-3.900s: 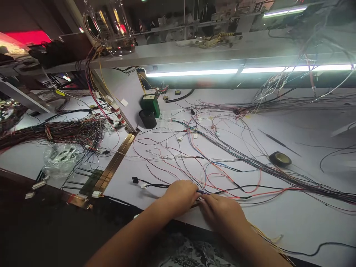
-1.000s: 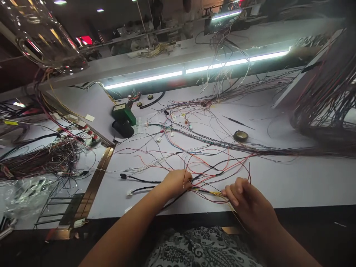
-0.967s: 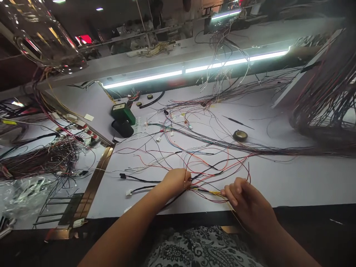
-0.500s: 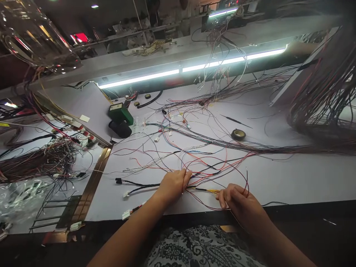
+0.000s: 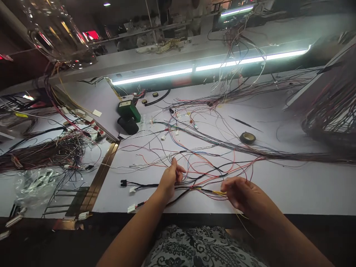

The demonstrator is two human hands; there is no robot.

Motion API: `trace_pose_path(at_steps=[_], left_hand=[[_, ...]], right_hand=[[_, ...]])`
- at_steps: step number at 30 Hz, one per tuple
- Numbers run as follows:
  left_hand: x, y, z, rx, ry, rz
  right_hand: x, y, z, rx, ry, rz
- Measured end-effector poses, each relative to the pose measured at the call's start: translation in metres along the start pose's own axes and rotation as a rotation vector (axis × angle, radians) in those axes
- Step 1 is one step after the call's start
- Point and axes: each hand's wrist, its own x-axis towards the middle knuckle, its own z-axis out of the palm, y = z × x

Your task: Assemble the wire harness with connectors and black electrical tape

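Observation:
My left hand [image 5: 170,180] is over the wire harness, its fingertips apart, with no wire plainly gripped. Beneath and beside it run black-taped branches ending in a black connector [image 5: 123,183] and white connectors [image 5: 131,208]. My right hand [image 5: 246,194] is curled near the front of the table, fingers pinched together on thin wires; the exact hold is hidden. Yellow wires [image 5: 218,192] from a taped branch reach its fingers, and a thin yellow end shows below the hand. Loose red wires [image 5: 204,159] loop between the hands.
A roll of black tape [image 5: 247,138] and dark tweezers [image 5: 244,123] lie beyond the right hand. Farther back left stand a green box [image 5: 129,110] and black cylinder [image 5: 128,126]. A brown metal strip [image 5: 101,178] borders the left; bundled wires [image 5: 330,115] hang at right.
My left hand has lifted off the harness branches and moved slightly up and left, its fingers opening. My right hand stays near the yellow wires. The view has shifted a little.

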Motion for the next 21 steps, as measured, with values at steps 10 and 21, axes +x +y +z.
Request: trace_pose_path(at_steps=[10, 21], left_hand=[[-0.005, -0.003, -0.004, -0.230, 0.012, -0.054], [-0.009, -0.015, -0.007, -0.189, -0.012, 0.110]], right_hand=[[0.034, -0.054, -0.002, -0.070, -0.142, -0.419], [0.084, -0.041, 0.012, 0.026, 0.162, -0.491]])
